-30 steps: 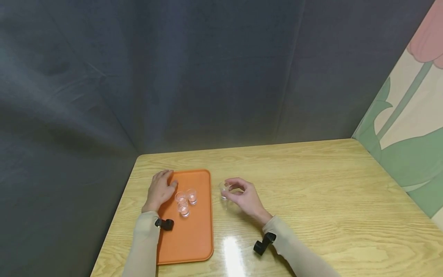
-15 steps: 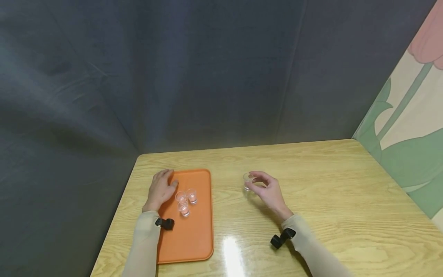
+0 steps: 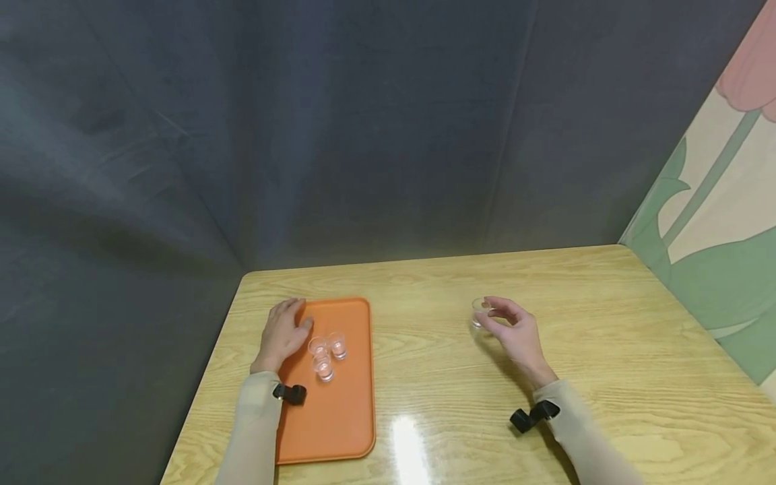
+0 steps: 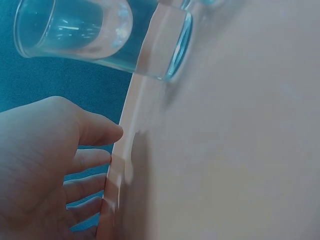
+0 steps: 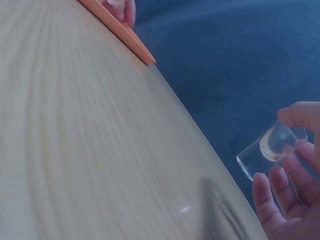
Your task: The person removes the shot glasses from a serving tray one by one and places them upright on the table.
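My right hand (image 3: 514,330) pinches a small clear shot glass (image 3: 480,314) between thumb and fingers, right of the orange tray (image 3: 339,431). In the right wrist view this shot glass (image 5: 270,150) hangs above the wooden table, its thick base pointing away from the palm. On the tray stand three similar shot glasses (image 3: 324,370) grouped close together. Beside them, over the tray's far left edge, lies my left hand (image 3: 283,335) with relaxed, spread fingers and nothing in its grasp. Its fingertips are at the tray rim in the left wrist view, below a glass (image 4: 155,45).
The tray sits at the left of the wooden table (image 3: 436,404). A dark curtain (image 3: 388,135) hangs behind and to the left, and a flower-patterned cloth (image 3: 721,269) on the right. Black wrist cameras (image 3: 533,416) are strapped to both sleeves.
My right hand has carried the shot glass rightward, from next to the tray to farther over the table. The left hand and the glasses on the tray have stayed in place.
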Motion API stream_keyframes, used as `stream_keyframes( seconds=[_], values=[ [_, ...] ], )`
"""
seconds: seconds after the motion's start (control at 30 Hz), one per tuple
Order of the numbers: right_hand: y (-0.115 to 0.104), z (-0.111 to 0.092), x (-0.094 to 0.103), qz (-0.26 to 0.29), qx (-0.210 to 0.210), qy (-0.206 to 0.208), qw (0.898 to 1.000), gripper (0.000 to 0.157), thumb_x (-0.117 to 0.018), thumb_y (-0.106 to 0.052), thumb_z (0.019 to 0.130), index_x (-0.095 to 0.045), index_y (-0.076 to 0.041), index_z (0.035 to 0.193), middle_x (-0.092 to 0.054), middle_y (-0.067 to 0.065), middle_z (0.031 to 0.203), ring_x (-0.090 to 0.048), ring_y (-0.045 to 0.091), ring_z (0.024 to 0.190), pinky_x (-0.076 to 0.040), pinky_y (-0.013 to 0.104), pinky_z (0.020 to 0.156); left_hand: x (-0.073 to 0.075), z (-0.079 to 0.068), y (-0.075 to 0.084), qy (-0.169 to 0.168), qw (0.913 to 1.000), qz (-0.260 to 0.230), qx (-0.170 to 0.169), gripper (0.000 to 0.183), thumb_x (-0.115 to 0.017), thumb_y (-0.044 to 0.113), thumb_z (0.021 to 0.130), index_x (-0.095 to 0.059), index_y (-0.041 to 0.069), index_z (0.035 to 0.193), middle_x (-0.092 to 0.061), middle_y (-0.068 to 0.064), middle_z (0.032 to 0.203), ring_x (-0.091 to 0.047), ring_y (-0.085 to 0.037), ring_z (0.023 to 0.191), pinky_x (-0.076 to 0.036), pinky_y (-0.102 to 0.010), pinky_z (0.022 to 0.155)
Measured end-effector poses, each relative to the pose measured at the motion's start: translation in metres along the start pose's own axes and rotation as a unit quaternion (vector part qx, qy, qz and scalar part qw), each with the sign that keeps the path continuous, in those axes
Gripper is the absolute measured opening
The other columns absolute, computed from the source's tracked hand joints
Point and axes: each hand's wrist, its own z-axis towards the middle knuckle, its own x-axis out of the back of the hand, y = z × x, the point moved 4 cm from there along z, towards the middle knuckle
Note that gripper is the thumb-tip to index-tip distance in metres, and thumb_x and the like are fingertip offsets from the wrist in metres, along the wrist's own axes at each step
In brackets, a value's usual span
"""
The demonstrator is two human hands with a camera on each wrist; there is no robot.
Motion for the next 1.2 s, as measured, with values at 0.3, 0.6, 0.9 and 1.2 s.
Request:
stream_keyframes(
  seconds=[0.3, 0.6, 0.9, 1.2],
  values=[
    [0.012, 0.001, 0.037, -0.013, -0.029, 0.038, 0.999, 0.050, -0.080, -0.024, 0.097, -0.065, -0.002, 0.139, -0.068, -0.029, 0.112, -0.062, -0.007, 0.102, -0.052, 0.009, 0.084, 0.000, -0.001, 0.000, -0.002, 1.0000, -0.001, 0.003, 0.057, -0.057, 0.027, 0.106, -0.049, -0.001, 0.156, -0.041, -0.026, 0.165, -0.031, -0.047, 0.157, -0.028, -0.065, 0.128],
    [0.021, 0.003, 0.068, -0.013, -0.029, 0.072, 0.997, 0.051, -0.080, -0.023, 0.097, -0.065, 0.000, 0.139, -0.067, -0.032, 0.109, -0.064, -0.009, 0.100, -0.052, 0.007, 0.083, 0.000, -0.001, 0.001, -0.002, 1.0000, 0.004, 0.003, 0.057, -0.057, 0.027, 0.106, -0.049, -0.001, 0.156, -0.041, -0.026, 0.165, -0.032, -0.047, 0.157, -0.028, -0.065, 0.128],
    [0.032, 0.007, 0.089, 0.049, -0.060, 0.100, 0.992, 0.037, -0.083, -0.016, 0.093, -0.072, -0.012, 0.128, -0.072, -0.028, 0.104, -0.067, -0.010, 0.092, -0.054, 0.007, 0.077, 0.001, -0.001, 0.000, -0.002, 1.0000, 0.003, 0.004, 0.057, -0.057, 0.026, 0.106, -0.049, -0.001, 0.156, -0.041, -0.025, 0.165, -0.031, -0.047, 0.157, -0.028, -0.065, 0.128],
    [0.040, 0.009, 0.094, 0.084, -0.075, 0.092, 0.989, 0.028, -0.083, -0.013, 0.093, -0.074, -0.020, 0.118, -0.075, -0.024, 0.099, -0.070, -0.009, 0.087, -0.059, 0.012, 0.071, 0.000, -0.001, 0.000, -0.001, 0.9999, 0.002, 0.010, 0.057, -0.057, 0.026, 0.106, -0.049, 0.000, 0.157, -0.041, -0.024, 0.166, -0.031, -0.046, 0.157, -0.027, -0.064, 0.129]
  ],
)
